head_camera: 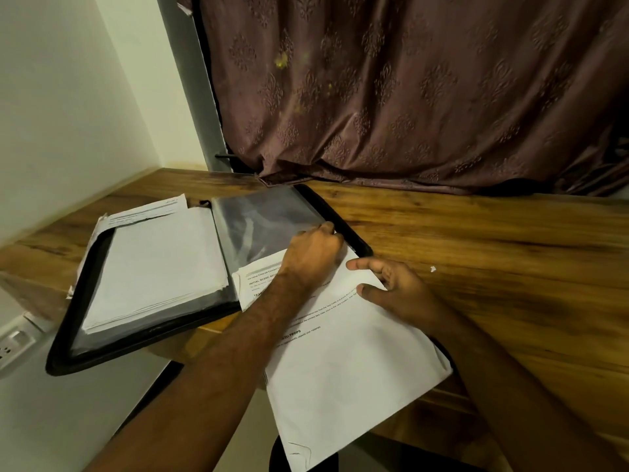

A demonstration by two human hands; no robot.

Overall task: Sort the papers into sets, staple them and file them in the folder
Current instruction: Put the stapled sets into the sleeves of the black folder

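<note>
A black folder [112, 349] lies open on the wooden desk, its near left corner hanging over the edge. Its left half carries a stack of white papers [160, 267]. Its right half shows a clear plastic sleeve [262, 219]. A printed paper set [347, 362] lies slanted from the sleeve's lower edge out past the desk's front edge. My left hand [313, 253] has curled fingers pinching the sleeve's right edge near the paper's top. My right hand [391, 287] rests on the paper's upper right part, thumb and fingers spread. No stapler is in view.
More printed sheets [146, 211] stick out under the folder's far left corner. A brown patterned curtain [408, 97] hangs behind the desk [493, 240]. A white wall stands at the left, with a socket [13, 342] low down. A small white scrap [432, 269] lies on the desk.
</note>
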